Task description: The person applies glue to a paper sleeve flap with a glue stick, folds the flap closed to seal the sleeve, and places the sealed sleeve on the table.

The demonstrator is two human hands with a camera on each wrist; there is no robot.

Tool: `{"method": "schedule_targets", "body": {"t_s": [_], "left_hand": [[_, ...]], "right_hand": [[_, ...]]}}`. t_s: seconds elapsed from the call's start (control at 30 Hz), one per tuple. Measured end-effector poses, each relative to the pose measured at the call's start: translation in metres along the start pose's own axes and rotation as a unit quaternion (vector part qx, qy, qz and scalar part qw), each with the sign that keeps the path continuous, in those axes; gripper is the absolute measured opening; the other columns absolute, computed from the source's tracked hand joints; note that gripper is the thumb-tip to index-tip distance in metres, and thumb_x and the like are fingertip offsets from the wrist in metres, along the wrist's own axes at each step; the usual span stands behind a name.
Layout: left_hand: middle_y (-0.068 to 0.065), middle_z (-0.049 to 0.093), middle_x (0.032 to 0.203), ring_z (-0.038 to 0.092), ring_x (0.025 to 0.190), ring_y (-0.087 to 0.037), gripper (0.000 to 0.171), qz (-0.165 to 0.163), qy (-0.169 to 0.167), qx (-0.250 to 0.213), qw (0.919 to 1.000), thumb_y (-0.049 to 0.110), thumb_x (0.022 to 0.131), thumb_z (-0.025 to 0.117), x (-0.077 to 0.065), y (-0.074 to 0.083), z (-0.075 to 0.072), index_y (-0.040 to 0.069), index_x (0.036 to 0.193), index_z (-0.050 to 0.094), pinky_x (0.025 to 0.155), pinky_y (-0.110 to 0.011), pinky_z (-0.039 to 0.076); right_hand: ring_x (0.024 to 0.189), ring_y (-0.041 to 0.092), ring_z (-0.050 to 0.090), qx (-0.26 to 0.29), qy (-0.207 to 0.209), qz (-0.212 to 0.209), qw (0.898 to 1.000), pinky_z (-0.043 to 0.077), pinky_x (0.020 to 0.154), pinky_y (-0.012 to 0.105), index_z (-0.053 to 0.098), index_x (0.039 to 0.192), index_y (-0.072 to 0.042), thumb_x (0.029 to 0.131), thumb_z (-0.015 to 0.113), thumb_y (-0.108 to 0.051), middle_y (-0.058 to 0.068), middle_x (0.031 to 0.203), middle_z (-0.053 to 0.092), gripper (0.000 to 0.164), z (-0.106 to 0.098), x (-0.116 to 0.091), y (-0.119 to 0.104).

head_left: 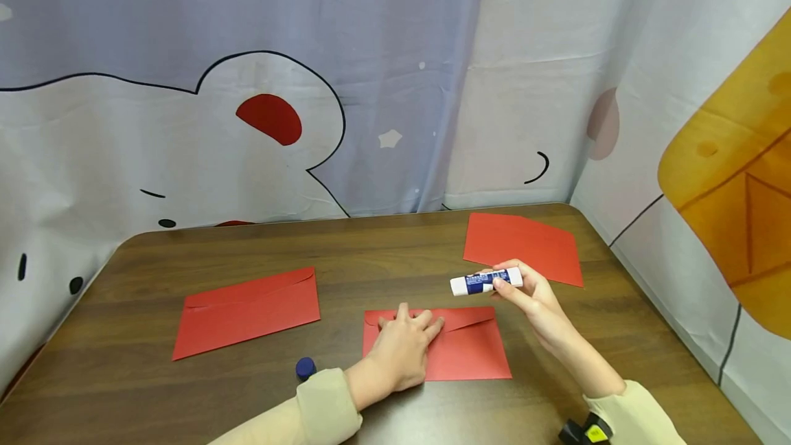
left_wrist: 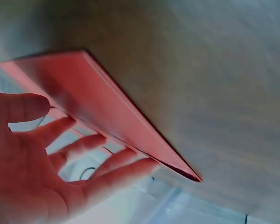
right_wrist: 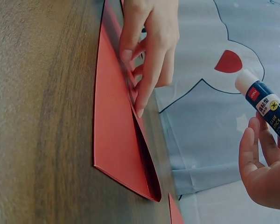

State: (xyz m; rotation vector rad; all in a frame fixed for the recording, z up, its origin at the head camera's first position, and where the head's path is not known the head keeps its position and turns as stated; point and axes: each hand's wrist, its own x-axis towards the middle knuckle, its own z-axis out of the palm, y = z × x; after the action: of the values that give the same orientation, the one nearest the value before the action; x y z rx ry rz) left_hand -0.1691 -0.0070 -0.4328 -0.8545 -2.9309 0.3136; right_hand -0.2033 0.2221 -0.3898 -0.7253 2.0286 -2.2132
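In the head view, a red envelope (head_left: 472,359) lies on the table in front of the person. The left hand (head_left: 398,356) presses on its flap with spread fingers; the right part of the flap stands slightly raised, its gap showing in the right wrist view. To the right, the right hand (head_left: 544,311) holds a glue stick (head_left: 486,281) in the air between thumb and fingers. The stick has a blue label and white ends, and lies almost level, pointing left. Its likely cap, a small blue piece (head_left: 305,368), sits on the table left of the left hand.
A second red envelope (head_left: 247,314) lies at the left of the wooden table (head_left: 383,259). Another red envelope (head_left: 522,246) is at the back right, partly behind the right hand. A printed curtain (head_left: 395,74) hangs along the table's back and right sides.
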Motion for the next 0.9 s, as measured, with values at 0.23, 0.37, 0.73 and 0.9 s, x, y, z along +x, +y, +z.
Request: {"method": "schedule_targets", "body": {"t_s": [0.23, 0.37, 0.73, 0.9], "left_hand": [[-0.004, 0.048, 0.132, 0.048, 0.11, -0.035, 0.05, -0.054, -0.013, -0.046, 0.9974, 0.036, 0.092, 0.049, -0.005, 0.01, 0.002, 0.036, 0.142, 0.046, 0.08, -0.055, 0.05], [-0.007, 0.047, 0.133, 0.046, 0.11, -0.038, 0.051, -0.08, -0.027, -0.083, 0.993, 0.037, 0.091, 0.049, -0.006, 0.011, 0.001, 0.038, 0.141, 0.046, 0.085, -0.057, 0.046], [-0.004, 0.046, 0.135, 0.044, 0.112, -0.034, 0.048, -0.084, -0.053, -0.115, 0.9883, 0.039, 0.09, 0.049, -0.003, 0.002, -0.005, 0.044, 0.138, 0.048, 0.075, -0.067, 0.046], [-0.004, 0.048, 0.131, 0.045, 0.109, -0.033, 0.047, -0.081, -0.045, -0.123, 0.9881, 0.038, 0.087, 0.053, 0.001, -0.001, -0.007, 0.043, 0.134, 0.052, 0.07, -0.067, 0.048]], "right_hand": [[0.088, 0.002, 0.063, 0.001, -0.002, 0.001, 1.0, 0.051, 0.078, 0.018, 0.057, 0.107, -0.015, 0.095, 0.046, 0.005, -0.011, 0.107, 0.071, 0.025, 0.001, 0.001, 0.0], [0.088, 0.002, 0.063, 0.002, -0.003, 0.0, 1.0, 0.051, 0.078, 0.017, 0.057, 0.107, -0.015, 0.096, 0.046, 0.005, -0.01, 0.107, 0.071, 0.025, 0.0, 0.0, 0.0], [0.089, 0.003, 0.063, 0.005, 0.005, -0.001, 1.0, 0.051, 0.078, 0.017, 0.057, 0.107, -0.014, 0.096, 0.045, 0.005, -0.009, 0.107, 0.071, 0.025, -0.002, 0.0, 0.0], [0.089, 0.004, 0.063, 0.006, 0.001, -0.004, 1.0, 0.051, 0.078, 0.017, 0.057, 0.107, -0.014, 0.096, 0.045, 0.005, -0.009, 0.107, 0.071, 0.025, -0.001, 0.002, 0.001]]}}
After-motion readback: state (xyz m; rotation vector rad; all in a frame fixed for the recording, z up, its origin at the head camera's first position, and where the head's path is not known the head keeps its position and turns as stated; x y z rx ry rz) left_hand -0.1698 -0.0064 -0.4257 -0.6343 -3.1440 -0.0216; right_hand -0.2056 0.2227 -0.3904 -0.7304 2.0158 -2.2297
